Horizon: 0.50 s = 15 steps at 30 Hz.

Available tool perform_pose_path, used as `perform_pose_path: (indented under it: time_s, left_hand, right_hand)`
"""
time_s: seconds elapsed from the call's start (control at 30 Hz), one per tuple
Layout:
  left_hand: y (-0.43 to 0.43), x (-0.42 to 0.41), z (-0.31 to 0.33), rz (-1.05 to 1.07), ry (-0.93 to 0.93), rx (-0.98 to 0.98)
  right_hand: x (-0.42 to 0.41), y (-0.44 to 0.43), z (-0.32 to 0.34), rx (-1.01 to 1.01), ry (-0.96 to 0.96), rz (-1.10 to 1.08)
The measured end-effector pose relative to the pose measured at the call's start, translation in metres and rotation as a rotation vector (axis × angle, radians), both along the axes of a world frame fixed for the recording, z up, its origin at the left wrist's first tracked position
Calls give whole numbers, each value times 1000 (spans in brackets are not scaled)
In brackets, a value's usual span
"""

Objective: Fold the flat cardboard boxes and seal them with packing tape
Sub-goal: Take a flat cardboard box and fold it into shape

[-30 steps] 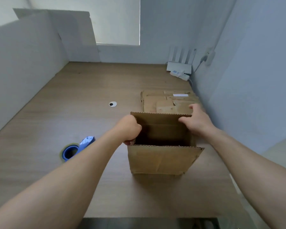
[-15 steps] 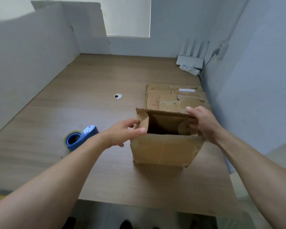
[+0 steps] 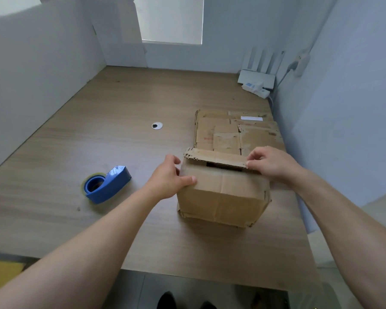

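Between your left hand (image 3: 167, 177) and right hand (image 3: 272, 162): cardboard box (image 3: 223, 197) on the desk (image 3: 120, 108).
Left hand: grips its top-left corner.
Right hand: pinches its back flap (image 3: 214, 157).
Further left: tape dispenser (image 3: 107, 185).

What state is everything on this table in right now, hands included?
Box: upright, top flaps folded nearly shut, a dark gap between them, no tape seen.
Left hand: grips the box's top left corner.
Right hand: pinches the far flap at its right end.
Tape dispenser: lying on the table left of the box, untouched.
Flat boxes: stacked flat behind the box.
Router: in the far corner, antennas up.
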State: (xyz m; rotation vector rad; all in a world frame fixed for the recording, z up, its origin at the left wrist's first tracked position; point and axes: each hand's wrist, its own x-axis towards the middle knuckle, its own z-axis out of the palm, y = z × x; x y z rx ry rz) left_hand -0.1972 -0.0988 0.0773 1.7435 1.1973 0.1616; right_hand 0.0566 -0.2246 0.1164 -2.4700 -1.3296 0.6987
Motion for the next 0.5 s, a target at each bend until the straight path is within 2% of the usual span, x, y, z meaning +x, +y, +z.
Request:
perform_pose_path:
  time_s: [0.07, 0.13, 0.23, 0.33, 0.4, 0.5]
  left_hand:
    - [3, 2, 1, 18, 17, 5]
    - [5, 6, 3, -20, 23, 2]
    - [4, 14, 7, -90, 7, -38]
    - [4, 18, 6, -48, -38, -173]
    - [3, 21, 4, -26, -38, -158]
    - [1, 27, 4, -19, -11, -95]
  right_hand:
    - [1, -2, 2, 4, 46, -14]
    - [-4, -7, -7, 43, -1, -25]
    - [-19, -14, -34, 277, 44, -158]
    - [-32, -17, -47, 444, 79, -314]
    - [-34, -17, -48, 462, 127, -421]
    - [-33, -20, -50, 326, 316, -607]
